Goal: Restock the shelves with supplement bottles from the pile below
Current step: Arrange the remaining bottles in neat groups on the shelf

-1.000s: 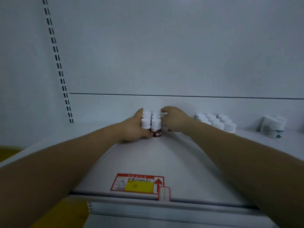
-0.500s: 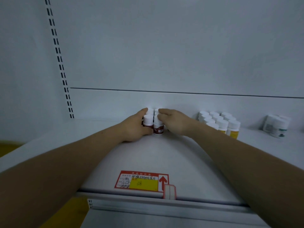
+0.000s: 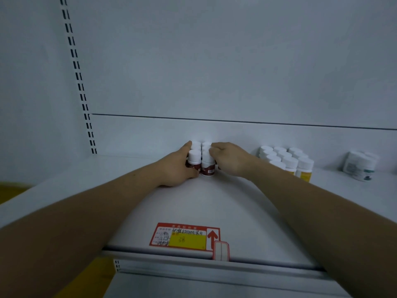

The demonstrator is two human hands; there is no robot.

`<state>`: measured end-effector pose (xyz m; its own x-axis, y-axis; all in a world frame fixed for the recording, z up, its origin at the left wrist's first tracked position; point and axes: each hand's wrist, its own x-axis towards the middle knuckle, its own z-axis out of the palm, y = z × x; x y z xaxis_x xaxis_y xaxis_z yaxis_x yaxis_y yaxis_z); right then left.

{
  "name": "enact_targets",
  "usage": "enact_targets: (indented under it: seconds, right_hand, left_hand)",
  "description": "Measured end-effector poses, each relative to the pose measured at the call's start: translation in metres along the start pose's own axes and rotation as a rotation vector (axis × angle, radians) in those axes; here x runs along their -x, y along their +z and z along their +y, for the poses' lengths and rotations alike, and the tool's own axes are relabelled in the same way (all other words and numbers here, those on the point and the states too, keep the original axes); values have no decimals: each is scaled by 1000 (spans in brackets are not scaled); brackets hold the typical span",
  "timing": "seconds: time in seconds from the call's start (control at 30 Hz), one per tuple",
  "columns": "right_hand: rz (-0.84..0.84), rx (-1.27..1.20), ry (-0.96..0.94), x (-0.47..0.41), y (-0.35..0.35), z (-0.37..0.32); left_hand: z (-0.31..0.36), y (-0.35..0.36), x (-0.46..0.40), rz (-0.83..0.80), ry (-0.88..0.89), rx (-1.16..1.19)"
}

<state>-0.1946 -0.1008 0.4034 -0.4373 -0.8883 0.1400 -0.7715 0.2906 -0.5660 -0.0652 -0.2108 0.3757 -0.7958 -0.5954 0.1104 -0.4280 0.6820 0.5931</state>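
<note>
A person reaches both arms deep onto a white shelf point(image 3: 214, 203) and gathers a small cluster of red-labelled supplement bottles point(image 3: 202, 160) against the back panel. The step in hand appears to be squaring up bottles already placed, so they sit in tight rows. The left hand point(image 3: 178, 168) lies along the cluster's left side, fingers fairly straight and together, thumb at the front near the base of the nearest bottle. The right hand point(image 3: 229, 160) curls over the cluster's right side, fingertips on the white caps (whether it truly pinches one bottle or only presses is hard to tell). Well to the right stand yellow-labelled bottles point(image 3: 287, 162), and further right some green-labelled bottles point(image 3: 361, 166). A red and yellow price tag point(image 3: 184, 237) sits at the shelf's front edge. The next move likely calls for releasing gently, without toppling the front bottles, then reaching down for more stock.
</note>
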Motion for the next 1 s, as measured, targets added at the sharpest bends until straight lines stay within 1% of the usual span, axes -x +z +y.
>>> enact_targets:
  seconds: [0.27,0.37,0.5,0.6,0.73,0.9,1.0]
  right_hand:
    - [-12,37,-49,5,-1,-2]
    - [23,118,-57,2,-10,-10]
    - [89,273,-71,-2,-33,-16]
    - [119,354,-31,1,-53,-11]
    - [144,358,45,11,-71,1]
    - [186,379,144,38,-91,30]
    - [189,396,204,57,-105,54]
  left_hand:
    - [1,-3,0,-19,-31,1]
    - [5,-12,4,-37,-47,-49]
    - [14,-26,9,-65,-5,-170]
    - [22,-34,16,-65,39,-223]
    - [38,-34,24,-69,108,-293]
    - [74,-16,36,-89,216,-301]
    - [98,0,38,-122,219,-298]
